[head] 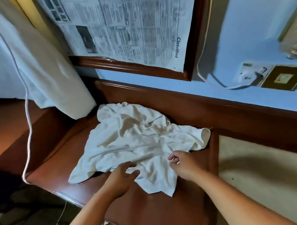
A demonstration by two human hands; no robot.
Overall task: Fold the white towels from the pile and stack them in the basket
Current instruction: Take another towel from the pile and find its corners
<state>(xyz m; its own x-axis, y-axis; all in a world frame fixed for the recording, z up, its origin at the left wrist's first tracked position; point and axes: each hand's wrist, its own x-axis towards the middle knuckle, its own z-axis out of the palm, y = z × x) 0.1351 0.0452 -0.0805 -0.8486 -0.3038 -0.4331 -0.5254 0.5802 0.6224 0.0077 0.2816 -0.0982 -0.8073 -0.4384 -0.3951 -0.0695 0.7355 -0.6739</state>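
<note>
As it lies crumpled, the towel [137,143] stretches near-left to far-right.

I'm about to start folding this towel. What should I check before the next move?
1. The towel lies within reach: ok.
2. The towel is spread flat: not ok, crumpled.
3. The left hand is free: ok, open over the near edge.
4. The right hand has a grip on fabric: cannot tell, fingers curled.
5. Basket in view: not ok.
6. The white cable is apart from the towel: ok.

free: tabletop [59,159] left of towels [137,141] | blocked: backboard [178,101] behind
</note>
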